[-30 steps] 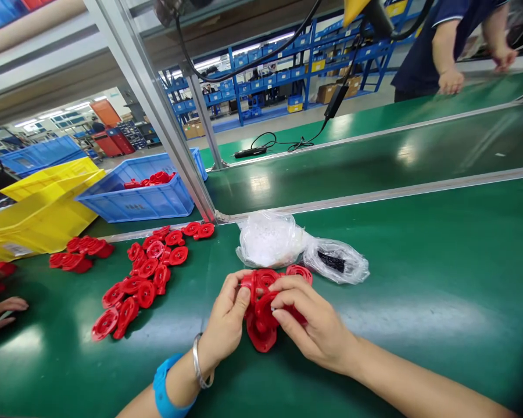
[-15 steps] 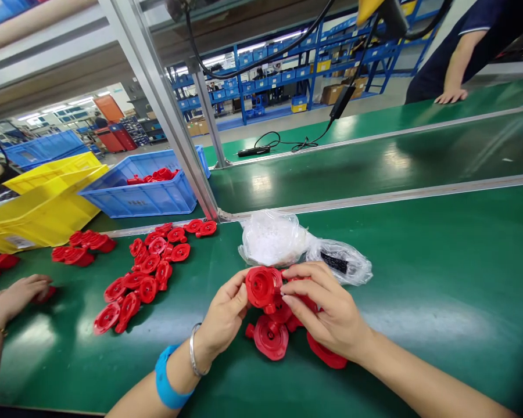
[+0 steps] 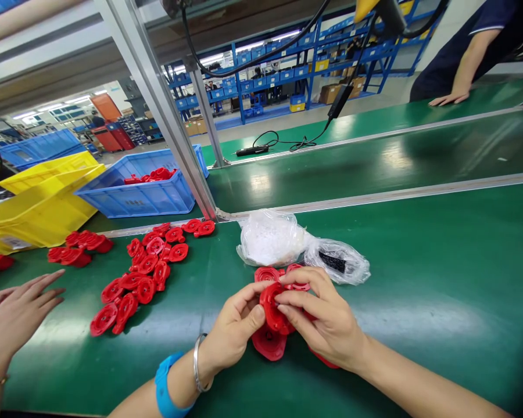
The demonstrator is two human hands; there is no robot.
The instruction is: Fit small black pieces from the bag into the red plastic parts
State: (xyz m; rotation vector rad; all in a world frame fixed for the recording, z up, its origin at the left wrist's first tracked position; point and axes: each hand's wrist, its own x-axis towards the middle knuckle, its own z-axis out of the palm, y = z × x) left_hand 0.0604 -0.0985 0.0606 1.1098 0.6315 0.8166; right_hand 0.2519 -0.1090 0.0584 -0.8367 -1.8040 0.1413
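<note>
My left hand [image 3: 235,319] pinches the left edge of a round red plastic housing [image 3: 271,307], which is tilted on its side above the bench. On its other side, the fingertips of my right hand [image 3: 326,316] press at the housing's opening; anything small between them is hidden. More red housings lie under and around my hands, including a pale red one [image 3: 270,343] just below and another [image 3: 267,274] behind. Just past them rest a clear plastic bag of white pieces [image 3: 270,238] and a clear bag with black pieces [image 3: 335,261].
Loose red housings [image 3: 146,290] spread over the green bench [image 3: 418,278] to the left. Behind them stand a blue bin [image 3: 157,197], yellow bins [image 3: 39,209] and a metal post [image 3: 157,98]. A co-worker's hand [image 3: 21,313] is at far left, another person's [image 3: 451,98] at upper right.
The housing in my hands has turned from facing me to edge-on and moved slightly right and down. The co-worker's hand at left has lifted and opened.
</note>
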